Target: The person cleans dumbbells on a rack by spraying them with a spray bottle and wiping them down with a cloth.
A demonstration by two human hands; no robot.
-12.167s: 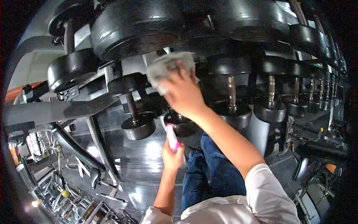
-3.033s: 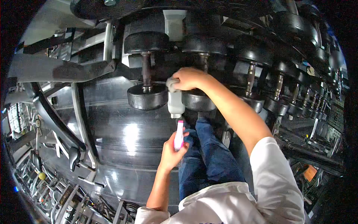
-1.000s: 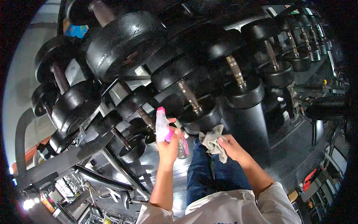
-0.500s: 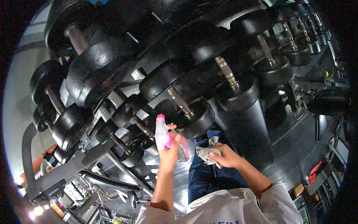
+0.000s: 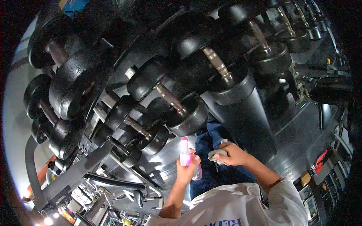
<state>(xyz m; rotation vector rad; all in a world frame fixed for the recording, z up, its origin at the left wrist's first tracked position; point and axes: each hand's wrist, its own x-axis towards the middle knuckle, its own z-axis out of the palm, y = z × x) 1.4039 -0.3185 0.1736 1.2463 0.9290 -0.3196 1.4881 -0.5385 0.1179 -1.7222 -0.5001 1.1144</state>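
A clear spray bottle with a pink and white trigger head (image 5: pixel 185 151) is gripped in my left hand (image 5: pixel 186 168), upright in front of my body. My right hand (image 5: pixel 235 154) is closed on a crumpled grey cloth (image 5: pixel 217 156), a short way to the right of the bottle. Just beyond both hands, black dumbbells with metal handles rest on a rack. The nearest dumbbell (image 5: pixel 169 98) lies beyond the bottle, and another (image 5: pixel 217 64) lies farther right. Neither hand touches a dumbbell.
A grey rack beam (image 5: pixel 71 175) runs along the lower left, with gym machines behind it. Larger dumbbells (image 5: pixel 75 83) sit on the upper tier at left. A dark upright panel (image 5: pixel 245 120) stands right of my legs. A padded bench (image 5: pixel 332 90) is at far right.
The view has turned and moved along the rack. My right hand has come back from the lower dumbbells with the cloth, now bunched tighter. The bottle in my left hand is nearer to the cloth.
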